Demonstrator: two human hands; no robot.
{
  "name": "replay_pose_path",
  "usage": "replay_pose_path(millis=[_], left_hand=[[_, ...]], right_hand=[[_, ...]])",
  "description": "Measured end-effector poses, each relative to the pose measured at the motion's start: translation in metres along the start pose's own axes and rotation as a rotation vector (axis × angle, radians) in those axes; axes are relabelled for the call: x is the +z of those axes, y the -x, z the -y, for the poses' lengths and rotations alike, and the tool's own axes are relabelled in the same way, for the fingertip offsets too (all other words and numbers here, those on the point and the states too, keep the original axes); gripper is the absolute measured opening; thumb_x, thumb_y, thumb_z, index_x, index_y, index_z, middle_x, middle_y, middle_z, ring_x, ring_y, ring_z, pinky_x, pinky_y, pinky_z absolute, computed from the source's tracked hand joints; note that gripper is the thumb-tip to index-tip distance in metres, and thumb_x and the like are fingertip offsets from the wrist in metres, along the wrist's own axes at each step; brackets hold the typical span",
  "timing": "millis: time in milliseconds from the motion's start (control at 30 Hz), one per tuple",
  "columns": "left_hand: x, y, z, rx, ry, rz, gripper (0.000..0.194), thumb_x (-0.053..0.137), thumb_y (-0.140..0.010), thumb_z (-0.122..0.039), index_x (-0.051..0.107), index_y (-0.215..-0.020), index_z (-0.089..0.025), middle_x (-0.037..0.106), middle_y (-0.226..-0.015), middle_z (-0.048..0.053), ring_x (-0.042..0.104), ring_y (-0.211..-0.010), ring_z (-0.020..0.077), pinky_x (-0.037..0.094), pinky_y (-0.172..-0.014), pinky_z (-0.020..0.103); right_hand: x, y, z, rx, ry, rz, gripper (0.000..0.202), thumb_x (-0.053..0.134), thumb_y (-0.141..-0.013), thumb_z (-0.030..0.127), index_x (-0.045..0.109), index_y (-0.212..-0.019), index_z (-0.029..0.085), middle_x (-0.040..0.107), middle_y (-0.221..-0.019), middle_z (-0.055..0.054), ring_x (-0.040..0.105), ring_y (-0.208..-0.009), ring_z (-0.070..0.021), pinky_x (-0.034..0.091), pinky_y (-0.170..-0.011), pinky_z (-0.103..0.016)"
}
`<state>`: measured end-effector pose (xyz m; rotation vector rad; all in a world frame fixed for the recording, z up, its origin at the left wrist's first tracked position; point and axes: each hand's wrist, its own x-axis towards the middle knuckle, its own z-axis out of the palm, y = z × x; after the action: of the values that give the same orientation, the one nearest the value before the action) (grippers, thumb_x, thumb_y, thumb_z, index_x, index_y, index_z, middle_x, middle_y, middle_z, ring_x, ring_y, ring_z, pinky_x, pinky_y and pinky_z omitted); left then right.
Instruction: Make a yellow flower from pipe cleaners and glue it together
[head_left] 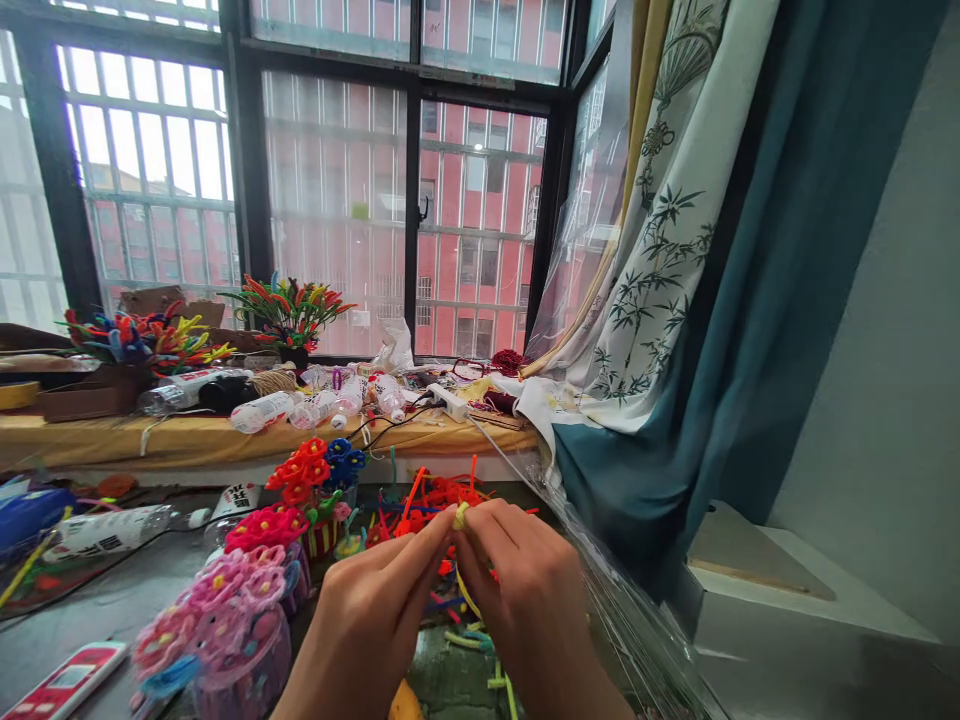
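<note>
My left hand [382,590] and my right hand [517,570] meet at the fingertips in the lower middle of the head view. Between them they pinch a small yellow-green twisted piece [461,516], which looks like fuzzy pipe cleaner. Both hands are closed, with the fingers pressed together. A yellow strand shows just below, between the hands. Behind the fingers lies a heap of red and orange fuzzy stems [427,500]. Most of the small piece is hidden by my fingertips.
Pink fuzzy flowers [225,610] in a pot stand left, with red flowers [300,468] and blue flowers [345,463] behind. Plastic bottles [262,412] lie on the window ledge [450,438]. Clear plastic sheeting [637,620] hangs at the right. Green stem pieces [472,640] lie below.
</note>
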<state>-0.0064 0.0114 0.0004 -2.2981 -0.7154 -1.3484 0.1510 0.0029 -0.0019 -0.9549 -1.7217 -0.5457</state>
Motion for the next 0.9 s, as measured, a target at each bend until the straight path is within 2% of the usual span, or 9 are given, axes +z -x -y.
replay_pose_path(millis=[200, 400, 500, 567, 667, 767, 900], left_hand=[[0.005, -0.012, -0.013, -0.068, -0.011, -0.094, 0.046, 0.034, -0.106, -0.033, 0.071, -0.096, -0.007, 0.079, -0.071, 0.007, 0.074, -0.055, 0.0110, 0.052, -0.055, 0.010], [0.004, -0.012, -0.016, -0.105, 0.054, -0.101, 0.036, 0.041, -0.104, -0.027, 0.072, -0.098, -0.009, 0.074, -0.061, -0.001, 0.066, -0.043, 0.0059, 0.049, -0.051, 0.008], [0.004, -0.007, -0.015, -0.147, 0.070, -0.044, 0.030, 0.043, -0.102, -0.025, 0.070, -0.102, -0.013, 0.069, -0.055, -0.005, 0.061, -0.038, 0.0055, 0.046, -0.047, 0.009], [0.004, -0.003, -0.012, -0.178, 0.077, 0.029, 0.026, 0.046, -0.101, -0.025, 0.064, -0.117, -0.016, 0.066, -0.055, -0.008, 0.060, -0.039, 0.0061, 0.045, -0.046, 0.011], [0.006, 0.001, -0.008, -0.151, 0.095, 0.094, 0.036, 0.042, -0.102, -0.025, 0.049, -0.137, -0.021, 0.068, -0.062, -0.008, 0.060, -0.042, 0.0071, 0.041, -0.042, 0.013], [0.005, 0.001, -0.005, -0.098, 0.093, 0.156, 0.037, 0.038, -0.102, -0.020, 0.047, -0.138, -0.023, 0.067, -0.063, -0.008, 0.056, -0.042, 0.0080, 0.040, -0.042, 0.015], [0.000, 0.000, -0.004, -0.083, 0.040, 0.198, 0.034, 0.041, -0.101, -0.017, 0.048, -0.134, -0.020, 0.059, -0.058, -0.009, 0.054, -0.042, 0.0093, 0.042, -0.046, 0.017]], right_hand=[[-0.004, 0.000, -0.005, -0.019, -0.041, -0.015, 0.042, 0.037, -0.107, 0.030, 0.063, -0.075, 0.018, 0.067, -0.070, -0.003, 0.058, -0.061, -0.0178, 0.035, -0.060, -0.029], [-0.002, 0.003, -0.006, -0.017, -0.111, -0.029, 0.032, 0.045, -0.103, 0.021, 0.063, -0.077, 0.016, 0.066, -0.072, -0.004, 0.058, -0.064, -0.0178, 0.039, -0.062, -0.028], [-0.001, 0.003, -0.006, -0.016, -0.145, -0.037, 0.028, 0.046, -0.101, 0.018, 0.063, -0.079, 0.016, 0.066, -0.074, -0.004, 0.059, -0.066, -0.0176, 0.041, -0.062, -0.027], [-0.003, 0.002, -0.007, -0.026, -0.161, -0.025, 0.026, 0.047, -0.100, 0.016, 0.063, -0.080, 0.016, 0.065, -0.074, -0.004, 0.059, -0.066, -0.0174, 0.042, -0.062, -0.027], [-0.006, 0.000, -0.008, -0.063, -0.173, 0.020, 0.027, 0.046, -0.099, 0.013, 0.063, -0.078, 0.017, 0.065, -0.073, -0.004, 0.059, -0.066, -0.0177, 0.044, -0.062, -0.028], [-0.008, 0.000, -0.011, -0.104, -0.182, 0.079, 0.028, 0.044, -0.100, 0.015, 0.065, -0.082, 0.017, 0.066, -0.076, -0.005, 0.060, -0.068, -0.0182, 0.046, -0.062, -0.029], [-0.008, 0.002, -0.016, -0.138, -0.190, 0.145, 0.028, 0.043, -0.102, 0.016, 0.066, -0.088, 0.016, 0.068, -0.082, -0.007, 0.062, -0.072, -0.0186, 0.049, -0.066, -0.030]])
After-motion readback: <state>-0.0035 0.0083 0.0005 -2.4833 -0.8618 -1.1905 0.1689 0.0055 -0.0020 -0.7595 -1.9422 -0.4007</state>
